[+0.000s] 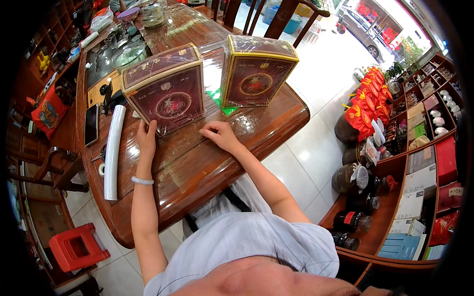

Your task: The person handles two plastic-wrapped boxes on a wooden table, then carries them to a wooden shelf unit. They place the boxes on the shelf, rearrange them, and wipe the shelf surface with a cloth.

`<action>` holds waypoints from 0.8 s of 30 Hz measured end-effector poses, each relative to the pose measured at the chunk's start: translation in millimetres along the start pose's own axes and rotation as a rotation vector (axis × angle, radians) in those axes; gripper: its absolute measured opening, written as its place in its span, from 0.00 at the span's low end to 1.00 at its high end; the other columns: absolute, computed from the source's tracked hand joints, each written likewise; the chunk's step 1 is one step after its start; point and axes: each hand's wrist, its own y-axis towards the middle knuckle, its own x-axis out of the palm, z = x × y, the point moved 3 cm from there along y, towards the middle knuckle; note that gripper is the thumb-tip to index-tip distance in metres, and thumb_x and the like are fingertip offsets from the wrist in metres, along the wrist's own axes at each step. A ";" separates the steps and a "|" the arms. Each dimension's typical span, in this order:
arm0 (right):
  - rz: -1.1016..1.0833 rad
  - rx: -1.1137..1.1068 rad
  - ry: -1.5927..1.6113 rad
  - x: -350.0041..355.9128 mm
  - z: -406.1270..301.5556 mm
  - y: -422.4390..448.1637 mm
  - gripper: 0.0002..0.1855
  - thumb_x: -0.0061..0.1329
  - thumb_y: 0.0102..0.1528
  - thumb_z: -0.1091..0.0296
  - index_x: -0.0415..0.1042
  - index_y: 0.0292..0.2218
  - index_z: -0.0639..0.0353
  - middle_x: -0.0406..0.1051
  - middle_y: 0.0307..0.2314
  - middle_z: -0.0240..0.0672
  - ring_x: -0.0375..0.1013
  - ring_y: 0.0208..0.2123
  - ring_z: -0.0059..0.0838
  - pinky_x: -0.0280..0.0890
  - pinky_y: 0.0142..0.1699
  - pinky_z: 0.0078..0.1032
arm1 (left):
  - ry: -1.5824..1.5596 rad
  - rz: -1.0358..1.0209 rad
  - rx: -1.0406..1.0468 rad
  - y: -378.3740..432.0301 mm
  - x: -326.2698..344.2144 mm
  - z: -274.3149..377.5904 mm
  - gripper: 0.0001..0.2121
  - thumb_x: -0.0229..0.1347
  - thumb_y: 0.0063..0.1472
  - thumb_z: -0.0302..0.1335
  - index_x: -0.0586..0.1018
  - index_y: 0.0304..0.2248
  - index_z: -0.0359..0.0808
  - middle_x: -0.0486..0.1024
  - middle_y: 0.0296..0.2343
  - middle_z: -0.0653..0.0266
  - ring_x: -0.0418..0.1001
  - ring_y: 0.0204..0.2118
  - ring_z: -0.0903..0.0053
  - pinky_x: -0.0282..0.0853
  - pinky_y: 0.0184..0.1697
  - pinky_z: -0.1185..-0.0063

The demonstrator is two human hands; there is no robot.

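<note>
Two dark red boxes with gold edges, wrapped in clear film, stand upright on the brown wooden table (177, 174). My left hand (147, 135) touches the lower front corner of the left box (166, 96), a bracelet on its wrist. My right hand (219, 134) rests near the table edge, between and in front of the boxes, fingers curled; nothing shows in it. The right box (259, 74) is a little farther off, with a green sheet (220, 101) beneath or beside it. Left of my left hand lies a white film roll (114, 155).
A phone (91, 124), scissors (100, 155) and a tape roll (101, 169) lie at the table's left side. Glassware (129, 55) stands farther back. A red stool (77, 247) is at lower left; shelves with jars and books (418, 185) line the right.
</note>
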 end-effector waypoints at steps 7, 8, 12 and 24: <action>0.000 0.002 -0.003 0.7 0.1 0.7 0.11 0.52 0.49 0.64 0.73 0.26 0.66 0.70 0.19 0.37 0.67 0.21 0.25 0.60 0.28 0.23 | -0.020 0.015 0.004 -1.2 -1.4 1.2 0.18 0.50 0.60 0.35 0.70 0.45 0.30 0.72 0.39 0.62 0.67 0.40 0.78 0.60 0.44 0.81; -0.001 0.013 -0.002 1.0 0.3 0.7 0.11 0.53 0.49 0.64 0.73 0.26 0.66 0.70 0.19 0.37 0.67 0.21 0.25 0.61 0.28 0.23 | -0.016 0.006 -0.003 -2.1 -0.6 3.1 0.18 0.50 0.60 0.35 0.70 0.45 0.30 0.72 0.39 0.62 0.67 0.40 0.78 0.60 0.44 0.81; 0.021 -0.008 -0.014 -0.2 -2.6 -0.7 0.11 0.52 0.49 0.65 0.72 0.26 0.66 0.70 0.19 0.36 0.67 0.21 0.25 0.60 0.29 0.23 | 0.026 -0.004 -0.030 -2.3 -0.1 6.7 0.17 0.49 0.61 0.35 0.70 0.44 0.30 0.72 0.39 0.63 0.66 0.40 0.79 0.59 0.45 0.81; -0.005 0.046 0.038 -0.6 4.7 -0.3 0.10 0.52 0.49 0.66 0.73 0.25 0.66 0.72 0.20 0.34 0.68 0.23 0.22 0.61 0.29 0.22 | 0.002 0.028 -0.010 -2.4 2.2 9.6 0.19 0.52 0.58 0.36 0.70 0.44 0.31 0.73 0.36 0.64 0.68 0.38 0.81 0.62 0.42 0.82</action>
